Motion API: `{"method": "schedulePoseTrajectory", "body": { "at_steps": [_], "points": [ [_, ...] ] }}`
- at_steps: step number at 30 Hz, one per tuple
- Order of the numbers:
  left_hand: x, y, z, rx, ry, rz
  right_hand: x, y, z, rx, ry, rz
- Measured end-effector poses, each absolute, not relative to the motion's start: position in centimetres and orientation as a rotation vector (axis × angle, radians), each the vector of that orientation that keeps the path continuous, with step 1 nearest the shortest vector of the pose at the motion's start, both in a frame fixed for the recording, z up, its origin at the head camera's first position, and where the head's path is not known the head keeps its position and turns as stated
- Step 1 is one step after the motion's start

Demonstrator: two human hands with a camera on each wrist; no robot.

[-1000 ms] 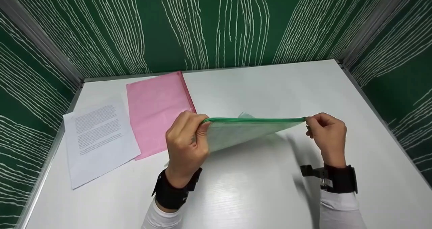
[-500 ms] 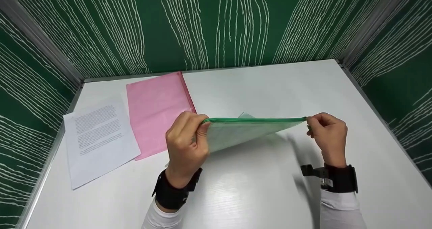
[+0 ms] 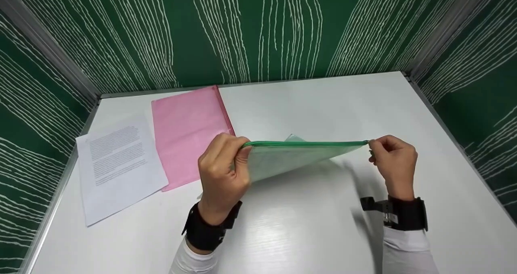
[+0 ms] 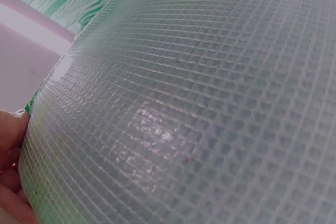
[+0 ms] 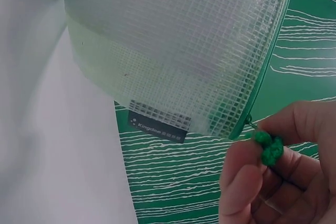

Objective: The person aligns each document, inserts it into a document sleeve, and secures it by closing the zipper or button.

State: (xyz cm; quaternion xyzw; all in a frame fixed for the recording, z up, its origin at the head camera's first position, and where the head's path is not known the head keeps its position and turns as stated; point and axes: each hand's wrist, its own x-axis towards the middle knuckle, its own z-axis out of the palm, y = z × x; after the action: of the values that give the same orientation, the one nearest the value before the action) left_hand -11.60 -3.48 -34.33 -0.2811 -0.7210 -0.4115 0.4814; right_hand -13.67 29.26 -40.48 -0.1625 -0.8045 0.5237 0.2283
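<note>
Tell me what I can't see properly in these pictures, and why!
- Words on the paper: head view, too small to read.
- Part of the pink folder: head view, behind the left hand.
- Left end of the green pouch: head view, covered by the left hand.
- Most of the green knot: head view, behind the right hand.
- Letters after "Kingdee" on the label: right wrist view, too small and blurry.

On the white table [image 3: 323, 108], printed paper [image 3: 121, 197] lies at nine o'clock, slightly overlapping a pink folder [image 3: 185, 128] at ten; a white-streaked green wall [image 3: 190, 56] stands at twelve.
</note>
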Motion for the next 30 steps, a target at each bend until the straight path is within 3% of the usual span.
{"method": "schedulePoseTrajectory", "body": {
  "at_steps": [7,30],
  "points": [
    [-11.6,-3.5,-34.3,-0.684,-1.767,-1.006,-14.4,30.2,-41.9,-0.453,-2.223,1.414],
    [-11.5,-3.5,-34.3,-0.698,-1.769,-1.019,-14.2,30.2,-41.8,-0.449,-2.238,1.398]
  ]
}}
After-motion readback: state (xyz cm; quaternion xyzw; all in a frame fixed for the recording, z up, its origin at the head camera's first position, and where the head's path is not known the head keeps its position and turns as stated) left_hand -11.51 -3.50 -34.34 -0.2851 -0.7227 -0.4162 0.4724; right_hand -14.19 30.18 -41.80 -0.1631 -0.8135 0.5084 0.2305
